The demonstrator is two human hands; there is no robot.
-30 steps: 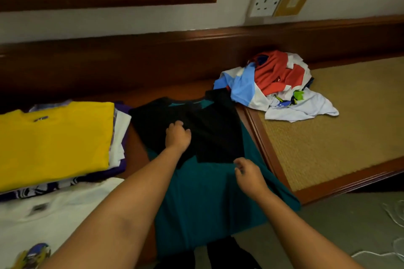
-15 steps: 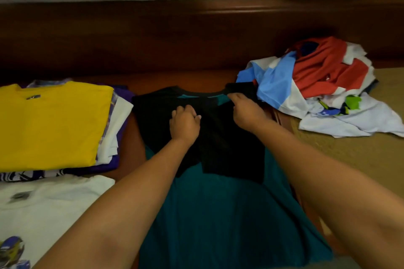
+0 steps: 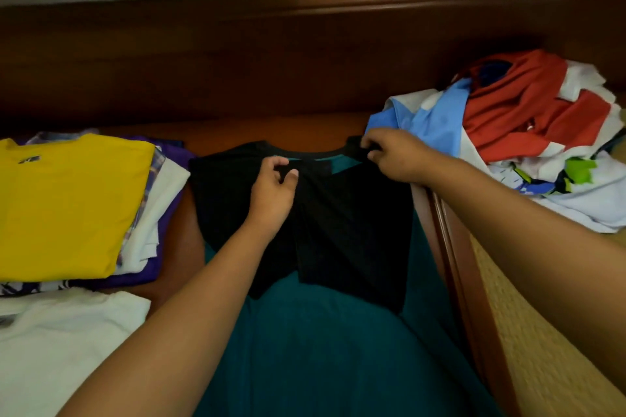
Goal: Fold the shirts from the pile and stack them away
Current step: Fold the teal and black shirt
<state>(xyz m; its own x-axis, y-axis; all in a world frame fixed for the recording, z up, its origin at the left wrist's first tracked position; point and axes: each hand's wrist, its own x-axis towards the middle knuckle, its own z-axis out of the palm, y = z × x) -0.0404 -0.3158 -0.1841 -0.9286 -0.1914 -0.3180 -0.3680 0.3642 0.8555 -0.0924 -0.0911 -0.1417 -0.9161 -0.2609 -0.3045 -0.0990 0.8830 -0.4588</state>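
Note:
A teal shirt with black sleeves and collar (image 3: 325, 349) lies flat before me, both sleeves folded in over the chest. My left hand (image 3: 272, 191) pinches the black fabric just below the collar at the middle. My right hand (image 3: 393, 154) grips the collar's right end near the shoulder. The unfolded pile (image 3: 528, 132) of red, blue and white shirts sits at the right. A stack of folded shirts with a yellow one (image 3: 64, 206) on top stands at the left.
A white shirt (image 3: 64, 342) lies flat at the lower left. A dark wooden rail (image 3: 305, 54) runs along the back under the wall. A woven tan mat (image 3: 548, 349) in a wooden frame lies to the right, under the pile.
My right hand moved from the shirt's lower right edge up to the collar's right end. My left hand shifted up toward the collar and now pinches fabric. The view tilted down.

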